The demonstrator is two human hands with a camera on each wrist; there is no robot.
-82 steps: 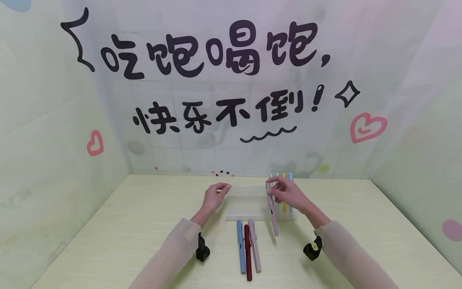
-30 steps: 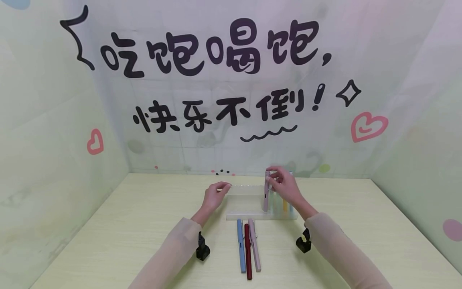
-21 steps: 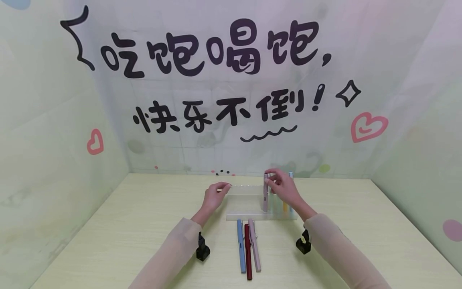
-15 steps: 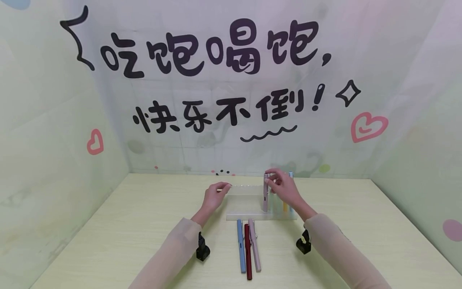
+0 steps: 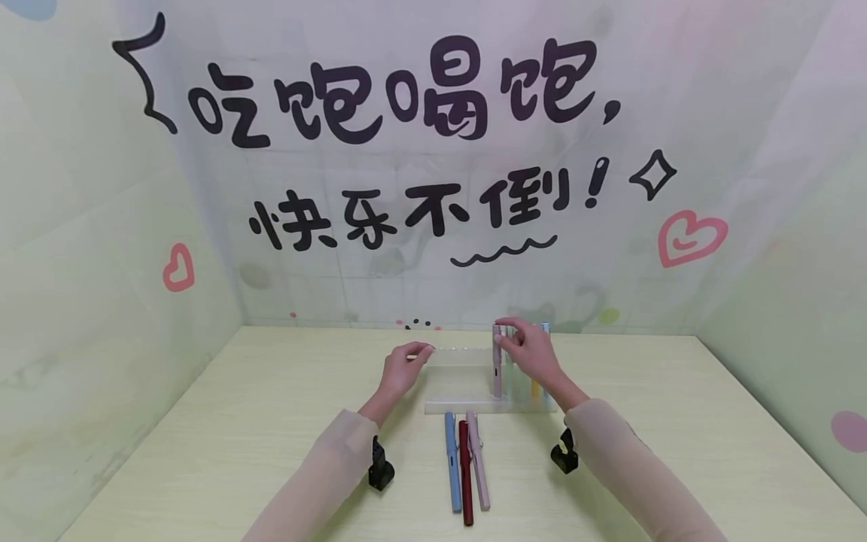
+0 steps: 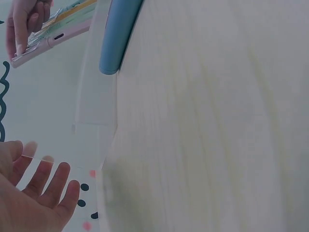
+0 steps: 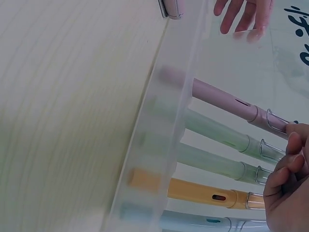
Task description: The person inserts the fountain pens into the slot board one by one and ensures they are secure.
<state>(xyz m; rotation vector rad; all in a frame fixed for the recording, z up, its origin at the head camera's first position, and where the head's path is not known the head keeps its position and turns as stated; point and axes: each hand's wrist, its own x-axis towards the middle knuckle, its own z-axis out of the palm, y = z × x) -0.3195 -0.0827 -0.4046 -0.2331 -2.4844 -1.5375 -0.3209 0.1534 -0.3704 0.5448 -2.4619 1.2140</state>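
Observation:
A clear plastic pen stand (image 5: 460, 406) is set upright on the table. My left hand (image 5: 404, 369) pinches its upper left corner; in the left wrist view, fingertips of the left hand (image 6: 41, 193) show through the clear panel. At the stand, my right hand (image 5: 531, 350) holds a light purple pen (image 5: 497, 376) by its capped top. That pen is upright, its lower end behind the stand's frosted front lip (image 7: 166, 96). To its right stand two pale green pens (image 7: 212, 162), a yellow pen (image 7: 193, 192) and a light blue pen (image 7: 193, 221).
Three pens lie on the table in front of the stand: a blue pen (image 5: 452, 463), a dark red pen (image 5: 464, 474) and a pale purple pen (image 5: 478, 463). Behind the table (image 5: 284, 421) hangs a printed backdrop (image 5: 366, 293).
My right hand has brought the purple pen from a slant before the stand to upright in it, then shifted slightly left with it. The left hand stays at the corner.

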